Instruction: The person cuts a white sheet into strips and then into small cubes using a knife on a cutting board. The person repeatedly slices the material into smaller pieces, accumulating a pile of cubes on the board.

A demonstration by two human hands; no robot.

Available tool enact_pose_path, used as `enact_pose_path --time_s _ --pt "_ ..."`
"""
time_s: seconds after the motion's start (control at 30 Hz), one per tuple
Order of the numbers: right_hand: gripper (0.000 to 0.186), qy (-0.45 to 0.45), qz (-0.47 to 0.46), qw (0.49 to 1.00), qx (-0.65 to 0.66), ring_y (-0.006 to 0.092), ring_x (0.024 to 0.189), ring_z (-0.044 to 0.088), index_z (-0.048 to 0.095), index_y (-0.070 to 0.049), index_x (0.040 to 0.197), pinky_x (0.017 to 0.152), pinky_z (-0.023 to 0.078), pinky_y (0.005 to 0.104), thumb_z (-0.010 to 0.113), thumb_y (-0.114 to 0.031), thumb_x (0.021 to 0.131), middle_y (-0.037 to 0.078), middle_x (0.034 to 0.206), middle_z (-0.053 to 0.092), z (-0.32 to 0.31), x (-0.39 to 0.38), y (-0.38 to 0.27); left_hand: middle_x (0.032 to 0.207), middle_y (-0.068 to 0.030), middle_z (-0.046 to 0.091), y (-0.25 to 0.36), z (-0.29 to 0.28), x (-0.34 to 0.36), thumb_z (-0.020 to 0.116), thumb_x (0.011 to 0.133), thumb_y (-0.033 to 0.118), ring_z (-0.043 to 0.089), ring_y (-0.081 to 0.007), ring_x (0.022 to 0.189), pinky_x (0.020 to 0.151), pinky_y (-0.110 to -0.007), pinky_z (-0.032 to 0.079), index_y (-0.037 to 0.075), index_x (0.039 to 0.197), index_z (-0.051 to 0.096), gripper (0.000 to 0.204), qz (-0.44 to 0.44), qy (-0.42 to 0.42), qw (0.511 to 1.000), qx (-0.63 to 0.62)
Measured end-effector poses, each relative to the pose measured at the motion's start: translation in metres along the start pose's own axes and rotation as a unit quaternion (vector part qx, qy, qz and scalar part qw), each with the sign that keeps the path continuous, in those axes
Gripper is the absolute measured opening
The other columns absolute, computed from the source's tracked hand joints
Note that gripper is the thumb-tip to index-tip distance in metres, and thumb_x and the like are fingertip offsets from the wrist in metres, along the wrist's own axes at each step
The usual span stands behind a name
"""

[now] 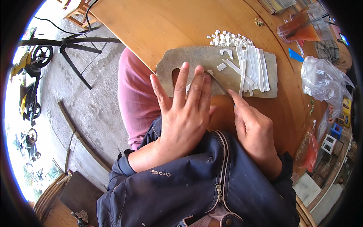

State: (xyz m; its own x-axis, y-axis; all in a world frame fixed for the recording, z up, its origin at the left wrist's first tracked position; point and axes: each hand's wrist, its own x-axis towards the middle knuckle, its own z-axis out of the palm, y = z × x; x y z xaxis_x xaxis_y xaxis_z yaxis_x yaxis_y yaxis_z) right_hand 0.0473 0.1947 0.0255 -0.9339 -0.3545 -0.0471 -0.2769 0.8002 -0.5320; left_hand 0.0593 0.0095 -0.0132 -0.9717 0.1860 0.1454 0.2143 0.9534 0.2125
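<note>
A grey cutting board (185, 55) with a handle hole lies on the table in front of me. My left hand (181, 113) is spread flat over its near left part, fingers stretched out; a white sliver shows between them. My right hand (255, 130) grips a knife (217, 81), its index finger along the back of the blade and the tip beside my left fingertips. Flat white strips (261, 72) lie side by side on the board's right, a few crosswise. Small cut pieces (221, 67) sit near the blade, and a notched white piece (227, 52) lies farther back.
Small white squares (228, 39) are heaped on the wooden table (143, 22) behind the board. At the far right are a plastic cup of reddish-brown drink (302, 32), a blue object (295, 55) and a clear plastic bag (321, 77). A black tripod-like stand (72, 41) is left.
</note>
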Motion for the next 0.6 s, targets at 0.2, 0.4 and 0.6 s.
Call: enact_pose_path --time_s 0.2,0.4,0.6 --pt "0.044 0.025 0.016 0.996 0.079 0.0198 0.07 0.064 0.063 -0.002 0.138 0.069 0.053 0.0314 0.058 0.007 0.095 0.023 0.099 0.072 -0.006 0.0 0.009 0.147 -0.0108 0.051 0.0 0.004 0.004 0.078 0.08 0.036 0.038 -0.0351 0.147 0.118 -0.078 0.009 0.007 0.138 0.06 0.067 0.016 0.04 0.998 -0.054" --pt "0.042 0.013 0.011 0.996 0.088 0.0171 0.068 0.061 0.064 -0.001 0.137 0.068 0.052 0.0307 0.058 0.007 0.096 0.022 0.096 0.071 -0.005 0.004 0.011 0.11 -0.0068 0.057 -0.017 -0.001 0.01 0.08 0.081 0.023 0.053 -0.0304 0.114 0.118 -0.063 0.024 0.011 0.116 0.067 0.039 -0.058 0.109 0.987 -0.1" --pt "0.045 0.016 0.022 0.994 0.104 0.0286 0.069 0.067 0.066 -0.002 0.135 0.068 0.054 0.0363 0.063 0.008 0.091 0.02 0.087 0.068 -0.006 0.008 0.012 0.097 -0.0049 0.057 -0.021 0.0 0.023 0.077 0.084 0.02 0.053 -0.029 0.101 0.105 -0.053 0.034 0.013 0.1 0.068 0.02 -0.05 0.128 0.985 -0.1"
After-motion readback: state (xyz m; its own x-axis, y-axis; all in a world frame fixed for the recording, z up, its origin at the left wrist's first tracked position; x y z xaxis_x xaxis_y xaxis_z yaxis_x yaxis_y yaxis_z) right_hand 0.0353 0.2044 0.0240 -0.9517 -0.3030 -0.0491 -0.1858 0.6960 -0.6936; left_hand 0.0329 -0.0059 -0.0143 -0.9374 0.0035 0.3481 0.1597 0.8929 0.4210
